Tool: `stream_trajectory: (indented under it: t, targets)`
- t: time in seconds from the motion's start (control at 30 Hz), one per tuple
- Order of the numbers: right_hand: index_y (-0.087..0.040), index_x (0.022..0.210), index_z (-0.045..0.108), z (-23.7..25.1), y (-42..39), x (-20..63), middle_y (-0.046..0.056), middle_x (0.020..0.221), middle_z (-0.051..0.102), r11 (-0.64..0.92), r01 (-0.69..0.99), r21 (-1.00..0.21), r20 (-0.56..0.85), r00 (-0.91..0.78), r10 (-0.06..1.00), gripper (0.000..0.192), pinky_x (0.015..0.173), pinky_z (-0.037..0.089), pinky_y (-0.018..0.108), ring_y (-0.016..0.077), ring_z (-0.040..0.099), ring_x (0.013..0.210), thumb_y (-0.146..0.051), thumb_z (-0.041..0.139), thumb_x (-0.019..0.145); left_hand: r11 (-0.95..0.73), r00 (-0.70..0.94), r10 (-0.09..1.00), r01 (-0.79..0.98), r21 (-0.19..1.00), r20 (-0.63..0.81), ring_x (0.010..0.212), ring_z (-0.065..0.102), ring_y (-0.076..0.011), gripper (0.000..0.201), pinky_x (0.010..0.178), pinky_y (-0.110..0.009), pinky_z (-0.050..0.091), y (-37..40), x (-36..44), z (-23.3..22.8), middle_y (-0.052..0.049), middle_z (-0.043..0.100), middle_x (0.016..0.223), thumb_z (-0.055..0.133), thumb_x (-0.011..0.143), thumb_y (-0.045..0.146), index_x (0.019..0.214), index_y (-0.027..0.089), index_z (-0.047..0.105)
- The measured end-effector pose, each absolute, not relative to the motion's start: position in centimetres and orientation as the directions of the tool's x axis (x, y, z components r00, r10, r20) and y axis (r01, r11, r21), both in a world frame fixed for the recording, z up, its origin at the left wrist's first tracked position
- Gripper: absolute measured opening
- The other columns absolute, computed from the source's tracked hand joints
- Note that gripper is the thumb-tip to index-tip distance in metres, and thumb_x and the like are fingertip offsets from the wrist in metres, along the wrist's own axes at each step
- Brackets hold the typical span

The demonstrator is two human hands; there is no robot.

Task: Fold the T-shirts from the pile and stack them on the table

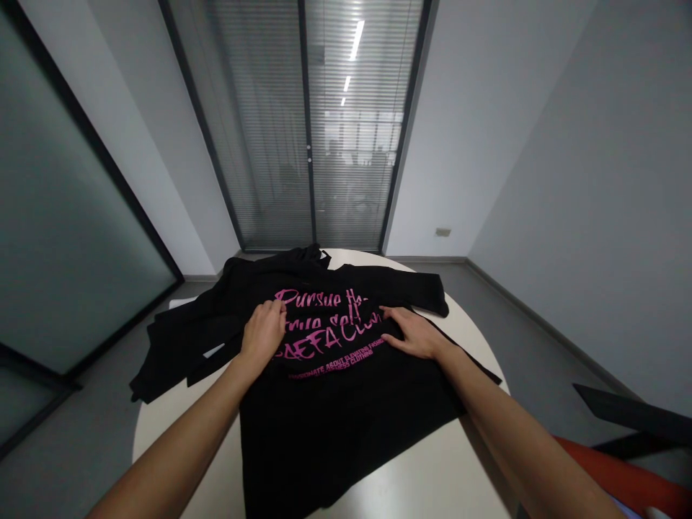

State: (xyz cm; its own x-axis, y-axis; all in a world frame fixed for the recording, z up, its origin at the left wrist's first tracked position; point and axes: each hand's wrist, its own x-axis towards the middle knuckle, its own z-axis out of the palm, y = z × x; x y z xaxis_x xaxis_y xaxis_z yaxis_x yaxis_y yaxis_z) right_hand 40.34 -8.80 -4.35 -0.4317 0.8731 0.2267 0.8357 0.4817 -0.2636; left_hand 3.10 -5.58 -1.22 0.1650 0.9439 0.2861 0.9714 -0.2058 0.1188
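Observation:
A black T-shirt with pink lettering lies spread on the round table, its printed side up and its lower edge towards me. Wrinkles run across the print between my hands. My left hand is closed on the cloth at the left end of the lettering, with the fingertips bent down and partly hidden. On the right end of the print rests my right hand, its thumb and forefinger apart and touching the fabric. One sleeve stretches out at the far right.
More dark clothing lies bunched at the left, hanging over the edge of the pale table. A red and black chair stands at lower right. Behind the table are a glass partition with blinds and white walls.

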Motion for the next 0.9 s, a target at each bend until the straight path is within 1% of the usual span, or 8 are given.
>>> stream_trajectory:
  t: [0.07,0.1,0.2,0.27,0.4,0.5,0.7,0.9]
  targets:
    - [-0.023,0.119,0.058,-4.6,-8.5,40.4,0.010,0.145,0.055,0.486,0.833,-0.265,0.251,-0.427,0.869,0.035,0.112,0.041,0.041,0.0241,0.051,0.132,-0.048,0.052,0.095,-0.419,0.315,0.876,0.872,0.255,0.365,0.095,0.063,-0.0241,0.019,0.089,-0.036,0.049,-7.5,4.6,0.0,-0.009,0.068,0.097,0.047,0.098,0.028,0.094,0.019,0.063]
    - [-0.023,0.117,0.058,-4.7,-8.4,40.4,0.010,0.144,0.056,0.481,0.834,-0.269,0.259,-0.419,0.870,0.033,0.111,0.041,0.041,0.0239,0.052,0.131,-0.047,0.051,0.096,-0.530,0.431,0.841,0.778,0.339,0.326,0.087,0.064,-0.0206,0.021,0.084,-0.033,0.049,-8.6,5.3,0.5,-0.006,0.068,0.091,0.048,0.098,0.031,0.091,0.020,0.064]
    - [-0.023,0.116,0.059,-4.9,-8.1,40.5,0.010,0.141,0.057,0.466,0.840,-0.277,0.266,-0.399,0.878,0.031,0.111,0.041,0.042,0.0240,0.052,0.129,-0.046,0.049,0.097,-0.660,0.808,0.589,0.466,0.589,0.021,0.075,0.063,-0.0141,0.019,0.071,-0.025,0.048,-11.7,6.8,1.5,0.000,0.069,0.086,0.064,0.091,0.039,0.096,0.021,0.069]
    - [-0.023,0.115,0.059,-5.0,-7.9,40.6,0.009,0.139,0.059,0.461,0.844,-0.274,0.280,-0.389,0.878,0.030,0.110,0.041,0.041,0.0234,0.053,0.128,-0.045,0.047,0.099,-0.621,0.898,0.421,0.388,0.681,-0.128,0.079,0.065,-0.0138,0.032,0.069,-0.022,0.048,-13.2,7.0,1.6,0.000,0.071,0.093,0.077,0.081,0.044,0.103,0.022,0.071]
    - [-0.023,0.113,0.060,-5.3,-7.6,41.2,0.008,0.122,0.065,0.395,0.881,-0.260,0.328,-0.305,0.894,0.030,0.105,0.043,0.037,0.0214,0.057,0.116,-0.035,0.034,0.104,-0.641,0.906,0.327,0.422,0.641,-0.270,0.088,0.066,-0.0172,0.049,0.072,-0.023,0.049,-14.5,6.2,1.0,-0.001,0.072,0.103,0.089,0.063,0.044,0.106,0.026,0.073]
    - [-0.021,0.113,0.059,-5.4,-7.5,41.7,0.009,0.112,0.065,0.289,0.933,-0.217,0.328,-0.209,0.921,0.029,0.100,0.045,0.036,0.0225,0.058,0.108,-0.027,0.034,0.101,-0.611,0.874,0.302,0.484,0.627,-0.381,0.089,0.068,-0.0184,0.040,0.073,-0.024,0.049,-14.6,5.3,0.8,0.002,0.074,0.098,0.089,0.065,0.039,0.101,0.028,0.076]
    - [-0.020,0.117,0.058,-5.1,-7.1,41.7,0.013,0.116,0.062,0.064,0.992,-0.107,0.270,-0.033,0.962,0.028,0.092,0.048,0.039,0.0280,0.055,0.110,-0.024,0.053,0.090,-0.359,0.832,0.155,0.550,0.754,-0.533,0.075,0.068,-0.0154,0.025,0.067,-0.022,0.048,-14.2,2.9,-0.5,0.004,0.077,0.080,0.087,0.066,0.045,0.084,0.028,0.081]
    - [-0.022,0.125,0.054,-4.8,-6.2,42.1,0.014,0.120,0.060,-0.144,0.974,-0.175,0.166,0.174,0.971,0.040,0.077,0.048,0.035,0.0281,0.062,0.102,-0.020,0.057,0.085,-0.198,0.688,-0.088,0.696,0.690,-0.720,0.068,0.069,-0.0166,0.016,0.063,-0.023,0.052,-13.4,0.3,-1.2,0.004,0.075,0.072,0.088,0.063,0.033,0.074,0.026,0.080]
